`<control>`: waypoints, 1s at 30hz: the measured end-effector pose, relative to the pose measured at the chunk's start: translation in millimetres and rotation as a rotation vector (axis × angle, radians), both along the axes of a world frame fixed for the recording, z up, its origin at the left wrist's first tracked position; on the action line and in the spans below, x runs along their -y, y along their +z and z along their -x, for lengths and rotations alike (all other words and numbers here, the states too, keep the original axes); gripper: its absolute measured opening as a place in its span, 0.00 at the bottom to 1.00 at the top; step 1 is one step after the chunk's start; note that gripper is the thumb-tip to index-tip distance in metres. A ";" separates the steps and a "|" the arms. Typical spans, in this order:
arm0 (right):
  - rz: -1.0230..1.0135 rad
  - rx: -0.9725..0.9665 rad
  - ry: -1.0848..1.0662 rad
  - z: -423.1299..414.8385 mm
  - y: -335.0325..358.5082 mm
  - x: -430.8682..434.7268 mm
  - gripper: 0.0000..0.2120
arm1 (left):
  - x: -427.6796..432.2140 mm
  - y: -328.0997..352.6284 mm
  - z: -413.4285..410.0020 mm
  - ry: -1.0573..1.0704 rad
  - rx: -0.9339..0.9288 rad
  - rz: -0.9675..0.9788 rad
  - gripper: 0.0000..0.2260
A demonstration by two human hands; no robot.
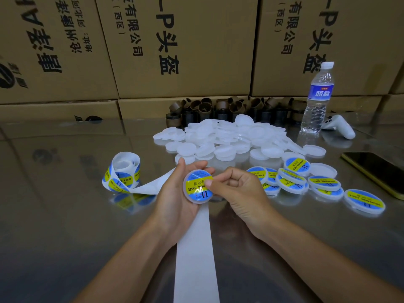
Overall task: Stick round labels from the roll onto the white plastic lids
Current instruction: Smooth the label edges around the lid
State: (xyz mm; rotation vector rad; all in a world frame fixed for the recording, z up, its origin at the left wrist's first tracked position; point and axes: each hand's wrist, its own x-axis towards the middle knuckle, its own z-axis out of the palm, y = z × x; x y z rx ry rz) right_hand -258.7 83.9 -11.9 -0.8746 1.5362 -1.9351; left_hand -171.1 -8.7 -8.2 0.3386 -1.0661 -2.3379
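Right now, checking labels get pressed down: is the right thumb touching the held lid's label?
Touching. The head view shows the thumb of the right hand resting on the label of the lid held in the left hand.

Label (197,185) on the lid (197,201) I hold: blue field, yellow band, black lettering. Lid rim white. Roll (122,173) labels match; backing strip (195,248) plain white. Unlabelled lids (229,136) milky white. Cartons (196,51) brown, black print. Bottle (317,99) clear, blue wrap, white cap. Phone (376,171) black, yellow edge.
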 end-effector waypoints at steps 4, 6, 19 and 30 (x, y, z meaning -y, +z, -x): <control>-0.003 -0.051 -0.019 -0.4 -1.2 1.5 0.10 | 0.0 -0.3 -1.1 0.009 0.018 0.016 0.22; -0.008 -0.071 -0.033 -0.3 -2.6 2.2 0.12 | -0.3 0.0 -1.3 0.008 0.025 0.022 0.22; -0.003 -0.077 -0.053 -1.2 -3.7 1.9 0.09 | -2.8 -1.4 -0.2 -0.010 -0.001 0.136 0.14; -0.014 -0.376 -0.137 -1.1 -5.9 1.8 0.11 | -0.4 -7.4 1.2 -0.001 0.000 0.176 0.15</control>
